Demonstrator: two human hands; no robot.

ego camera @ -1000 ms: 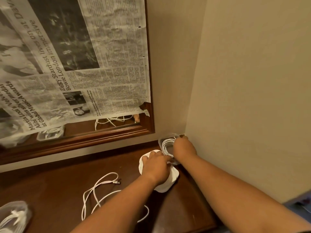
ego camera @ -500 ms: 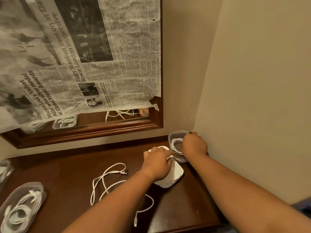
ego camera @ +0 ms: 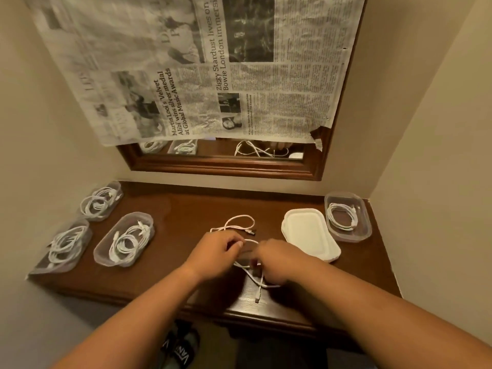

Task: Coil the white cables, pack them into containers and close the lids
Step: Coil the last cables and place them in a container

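Observation:
A loose white cable (ego camera: 239,225) lies in the middle of the dark wooden table (ego camera: 191,209). My left hand (ego camera: 215,249) pinches one loop of it and my right hand (ego camera: 274,259) grips another part, with a plug end (ego camera: 257,298) trailing toward the front edge. At the back right stands an open clear container (ego camera: 364,230) with one coiled cable (ego camera: 342,215) inside. A stack of white lids (ego camera: 308,233) lies just left of it.
Three open clear containers (ego camera: 103,251) (ego camera: 87,237) (ego camera: 117,189) holding coiled white cables sit along the table's left side. A wood-framed mirror (ego camera: 223,166) covered with newspaper hangs behind. Walls close in on both sides. Shoes (ego camera: 181,350) show on the floor below.
Both hands left the lids and the back-right container and came to the loose cable at the table's middle. The view swung left, bringing the left containers into sight.

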